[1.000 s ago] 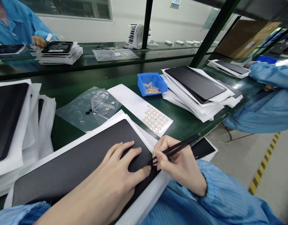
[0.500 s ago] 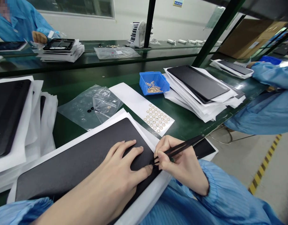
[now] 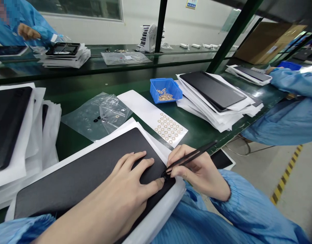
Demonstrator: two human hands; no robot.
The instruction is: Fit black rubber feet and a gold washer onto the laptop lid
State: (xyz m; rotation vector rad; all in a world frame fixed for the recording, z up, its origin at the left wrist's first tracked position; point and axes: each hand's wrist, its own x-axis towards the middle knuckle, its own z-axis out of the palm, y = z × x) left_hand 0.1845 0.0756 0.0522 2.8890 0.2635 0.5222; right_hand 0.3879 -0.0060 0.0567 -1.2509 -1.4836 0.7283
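A dark tablet back cover [image 3: 90, 166] lies on white foam sheets in front of me. My left hand [image 3: 135, 181] rests flat on it, fingers spread, the thumb by the cover's near right corner. My right hand [image 3: 194, 171] pinches black tweezers [image 3: 190, 157], whose tips touch a small round black part [image 3: 166, 174] at that corner, beside my left thumb. Whether the tips grip that part I cannot tell. Just beyond the cover, a white strip [image 3: 145, 106] carries rows of small beige rings [image 3: 168, 128].
A blue bin [image 3: 166, 84] holds loose rings. Behind the cover lies a clear plastic bag [image 3: 92, 117] with black rings on it. Stacks of covers between white sheets stand at left [image 3: 11, 122] and right [image 3: 212, 89]. Co-workers in blue sit across and to the right.
My right hand has turned slightly, and the tweezers now lie at a different angle with their tips on the corner part. My left hand keeps its place. The co-worker's hand across has risen.
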